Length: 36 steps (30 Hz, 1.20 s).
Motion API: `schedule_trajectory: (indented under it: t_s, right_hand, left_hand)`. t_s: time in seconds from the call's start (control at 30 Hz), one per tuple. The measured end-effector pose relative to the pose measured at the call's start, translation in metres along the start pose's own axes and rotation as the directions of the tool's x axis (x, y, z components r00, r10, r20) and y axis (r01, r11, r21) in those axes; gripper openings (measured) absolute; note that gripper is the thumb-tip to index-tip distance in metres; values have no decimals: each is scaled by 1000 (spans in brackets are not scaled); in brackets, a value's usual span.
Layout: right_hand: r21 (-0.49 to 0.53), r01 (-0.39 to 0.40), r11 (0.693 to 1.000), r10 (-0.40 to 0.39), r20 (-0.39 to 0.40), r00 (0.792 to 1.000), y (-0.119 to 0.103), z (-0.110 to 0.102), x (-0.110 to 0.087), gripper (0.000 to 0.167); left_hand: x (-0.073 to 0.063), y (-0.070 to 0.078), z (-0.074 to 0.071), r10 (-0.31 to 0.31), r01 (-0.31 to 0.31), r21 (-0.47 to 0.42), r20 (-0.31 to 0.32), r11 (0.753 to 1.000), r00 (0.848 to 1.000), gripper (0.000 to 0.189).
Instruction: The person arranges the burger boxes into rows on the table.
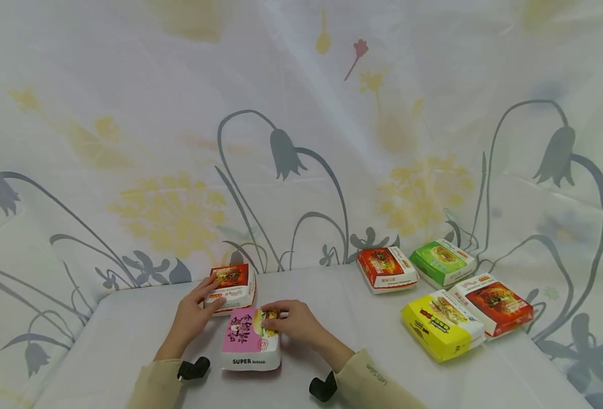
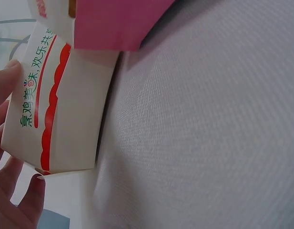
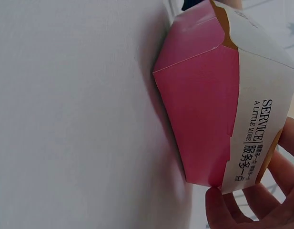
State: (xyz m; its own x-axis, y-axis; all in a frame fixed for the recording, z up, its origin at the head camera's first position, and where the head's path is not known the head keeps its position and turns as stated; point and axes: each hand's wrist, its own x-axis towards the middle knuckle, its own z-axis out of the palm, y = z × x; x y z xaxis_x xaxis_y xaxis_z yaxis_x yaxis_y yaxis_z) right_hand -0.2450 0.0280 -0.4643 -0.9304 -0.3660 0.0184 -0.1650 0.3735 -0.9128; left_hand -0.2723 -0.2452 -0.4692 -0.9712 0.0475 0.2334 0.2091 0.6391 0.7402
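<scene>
My left hand (image 1: 192, 311) grips a red-and-white burger box (image 1: 231, 288), its thumb on the top near the front edge and the fingers at the left side. In the left wrist view, fingertips show at the corner of that box's white side wall (image 2: 80, 109). My right hand (image 1: 297, 324) holds a pink-and-white burger box (image 1: 245, 335) marked "SUPER BURGER" by its right side. The thumb lies over the printed burger. In the right wrist view, the fingers are around the end of the pink box (image 3: 199, 105). The pink box stands in front of the red one, overlapping it in the head view.
On the right of the white tabletop (image 1: 362, 352) stand a red box (image 1: 387, 269), a green box (image 1: 443, 262), another red box (image 1: 493, 304) and a yellow box (image 1: 441, 325). A flower-printed sheet (image 1: 301, 142) hangs behind the table.
</scene>
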Motion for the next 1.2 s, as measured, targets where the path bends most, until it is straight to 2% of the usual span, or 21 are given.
schedule_trajectory:
  t_s: [0.2,0.3,0.43,0.63,0.8,0.9,1.2]
  right_hand:
    - [-4,0,1000,0,-15,1000,-2,10,5,31]
    - [-6,1,1000,-1,-25,1000,-3,15,6,31]
    - [5,9,1000,-8,-24,1000,-6,19,7,30]
    - [15,3,1000,-3,-12,1000,-10,23,8,30]
    - [6,10,1000,-10,-7,1000,-10,26,10,30]
    - [14,18,1000,-18,-5,1000,-11,28,12,30]
    - [12,22,1000,-22,-4,1000,-14,37,14,30]
  left_hand:
    - [-3,1,-6,51,-51,2,-37,999,998,56]
    - [-10,2,-13,84,-84,10,-57,996,995,53]
    - [-22,4,-24,102,-101,19,-69,995,992,49]
    - [-46,12,-37,83,-80,38,-77,996,994,44]
    - [-64,21,-38,40,-39,24,-24,999,999,41]
    - [-71,23,-35,34,-34,25,2,999,999,39]
    - [-79,25,-27,-32,34,-22,115,999,993,46]
